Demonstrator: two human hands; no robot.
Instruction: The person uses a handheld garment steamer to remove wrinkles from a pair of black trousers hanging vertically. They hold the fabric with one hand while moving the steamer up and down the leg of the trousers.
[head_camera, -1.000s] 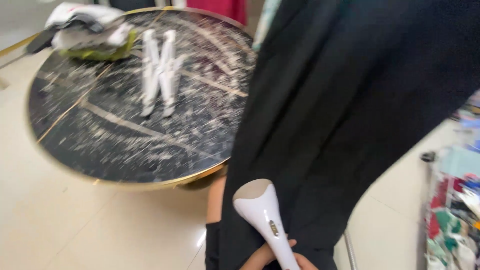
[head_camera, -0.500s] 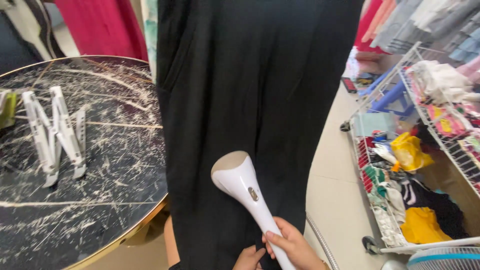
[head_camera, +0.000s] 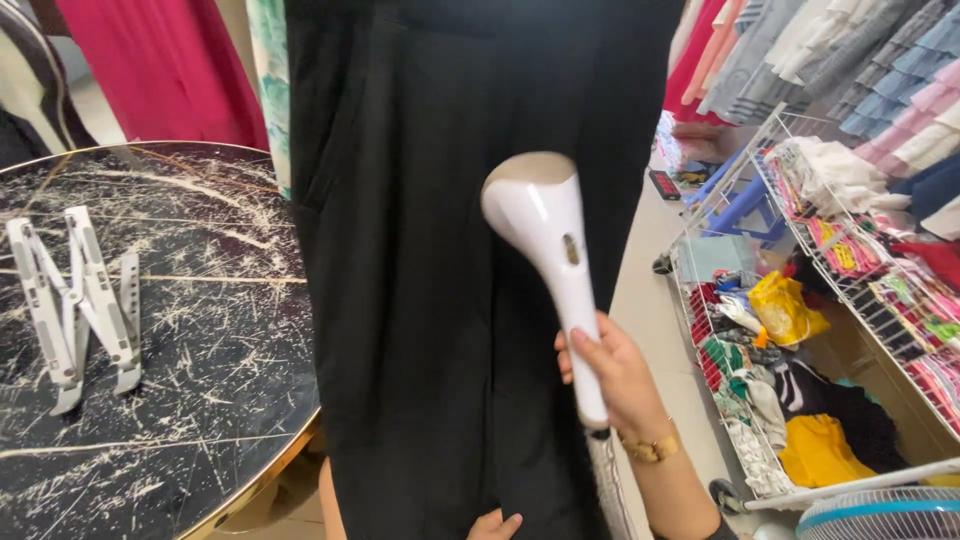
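My right hand (head_camera: 620, 385) is wrapped tight around the handle of a white steamer (head_camera: 548, 250), its rounded head raised against the black garment (head_camera: 430, 250) that hangs in front of me and fills the middle of the view. My left hand (head_camera: 495, 524) shows only as fingertips at the near edge, touching the garment's lower part; I cannot tell how it grips. A gold watch (head_camera: 650, 450) sits on my right wrist. To the left is a round black marble table (head_camera: 200, 330) with a gold rim, and a folded white stand (head_camera: 75, 300) lies on it. To the right, wire racks (head_camera: 790, 320) hold folded and bagged clothes, and more clothes hang far behind, red ones at the far left.
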